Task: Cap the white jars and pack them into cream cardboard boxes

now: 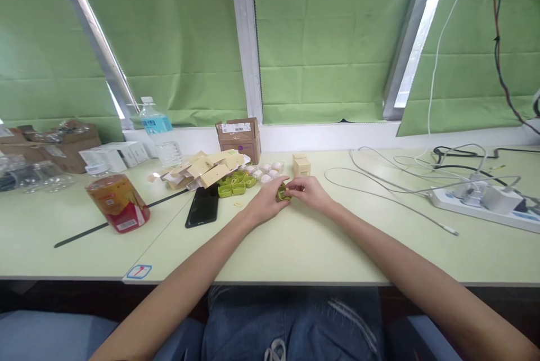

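Note:
Near the middle of the table, my left hand [269, 199] is closed around a small green plastic container [282, 193]. From the other side, the thumb and fingers of my right hand [310, 191] pinch at the same container; fingers partly cover it. Just left of my hands lie several similar green containers [232, 188]. Behind my left hand sits a cluster of small pale pink-and-white pieces in clear packaging [269, 171]. A small cream cardboard box [301, 165] stands upright behind my right hand.
Flattened cream cartons [206, 168] are piled at left, by a black phone [203, 207]. Farther left stand a red-and-orange container [118, 202] and a water bottle [162, 133]. A brown box [238, 139] stands behind. White cables [396, 195] run right to a power strip [485, 203].

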Action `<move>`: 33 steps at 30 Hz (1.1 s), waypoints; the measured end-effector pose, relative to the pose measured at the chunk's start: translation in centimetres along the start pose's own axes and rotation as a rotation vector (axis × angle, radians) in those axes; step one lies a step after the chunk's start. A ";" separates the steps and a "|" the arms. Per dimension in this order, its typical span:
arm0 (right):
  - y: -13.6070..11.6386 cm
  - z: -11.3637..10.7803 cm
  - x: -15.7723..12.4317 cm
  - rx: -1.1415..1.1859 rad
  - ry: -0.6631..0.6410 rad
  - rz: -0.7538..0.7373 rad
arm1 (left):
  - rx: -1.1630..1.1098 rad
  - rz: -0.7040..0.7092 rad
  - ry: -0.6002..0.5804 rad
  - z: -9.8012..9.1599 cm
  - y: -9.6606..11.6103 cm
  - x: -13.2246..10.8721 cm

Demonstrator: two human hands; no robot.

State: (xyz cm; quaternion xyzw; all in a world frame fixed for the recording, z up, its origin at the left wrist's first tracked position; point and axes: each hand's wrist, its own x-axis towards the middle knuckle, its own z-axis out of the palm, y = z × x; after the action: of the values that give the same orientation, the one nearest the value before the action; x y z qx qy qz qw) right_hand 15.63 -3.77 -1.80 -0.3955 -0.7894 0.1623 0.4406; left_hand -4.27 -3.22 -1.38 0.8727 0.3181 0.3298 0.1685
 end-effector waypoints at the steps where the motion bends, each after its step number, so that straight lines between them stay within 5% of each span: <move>1: 0.1 0.2 -0.1 -0.016 -0.004 -0.015 | -0.015 0.004 -0.004 0.1 0.1 0.0; 8: 0.7 1.1 0.0 -0.135 -0.036 -0.142 | -0.046 0.028 -0.031 0.1 0.8 0.0; 16: 0.4 -0.2 0.3 -0.205 -0.210 -0.137 | -0.024 0.031 -0.047 0.0 0.7 -0.1; 33: 0.1 -0.9 0.4 -0.361 -0.298 -0.267 | -0.030 0.018 -0.065 0.2 0.7 0.0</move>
State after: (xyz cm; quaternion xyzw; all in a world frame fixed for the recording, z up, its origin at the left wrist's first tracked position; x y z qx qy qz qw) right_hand 16.29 -3.48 -1.17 -0.3319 -0.9068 0.0156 0.2594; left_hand -3.83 -3.76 -1.11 0.8833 0.2996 0.3073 0.1888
